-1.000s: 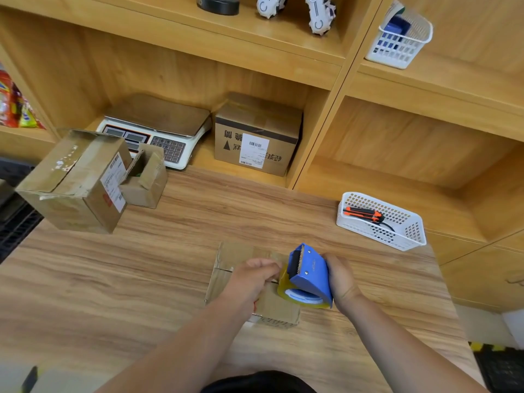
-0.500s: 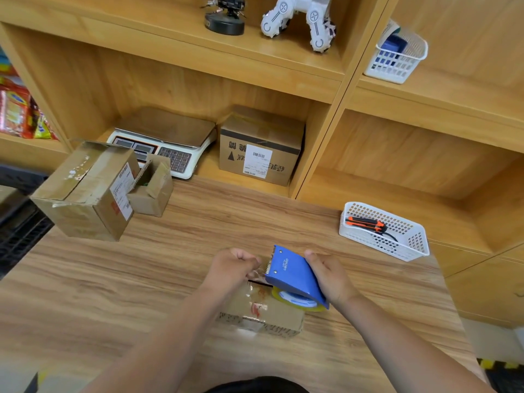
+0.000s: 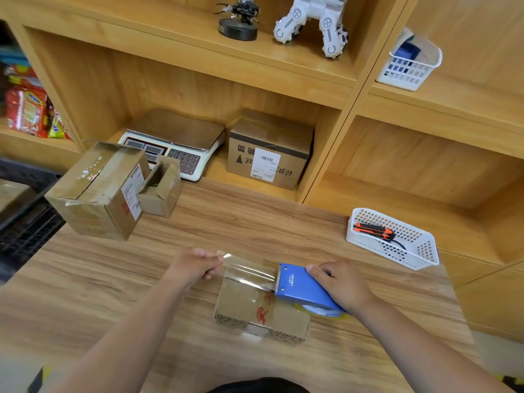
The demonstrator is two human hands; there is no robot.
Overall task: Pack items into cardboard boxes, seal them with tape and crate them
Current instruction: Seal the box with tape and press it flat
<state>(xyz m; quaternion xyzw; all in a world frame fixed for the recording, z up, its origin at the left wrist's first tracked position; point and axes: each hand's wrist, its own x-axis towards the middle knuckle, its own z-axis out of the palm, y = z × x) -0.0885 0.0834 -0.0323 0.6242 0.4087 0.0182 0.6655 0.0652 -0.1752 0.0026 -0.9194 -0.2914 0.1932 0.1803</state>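
The left hand (image 3: 195, 266) pinches the end of the clear tape (image 3: 246, 269). The right hand (image 3: 338, 280) grips the blue tape holder (image 3: 300, 287) over the small box (image 3: 255, 310).

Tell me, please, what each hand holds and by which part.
Left hand: clear tape, by its free end. Right hand: blue dispenser, by its rear.

This is a small parcel-packing station, the kind found in a shop. A wooden desk (image 3: 255, 222) stands against open shelves (image 3: 198, 61) that hold a scale (image 3: 175, 143) and a carton (image 3: 269, 154) with a shipping label. Used boxes (image 3: 96, 191) sit on the desk. A basket (image 3: 397, 251) holds a knife (image 3: 371, 230). Clear tape (image 3: 246, 269) runs from a blue dispenser (image 3: 303, 287). Snack packets (image 3: 28, 109) fill a side shelf, and a black crate (image 3: 25, 231) stands to the left.
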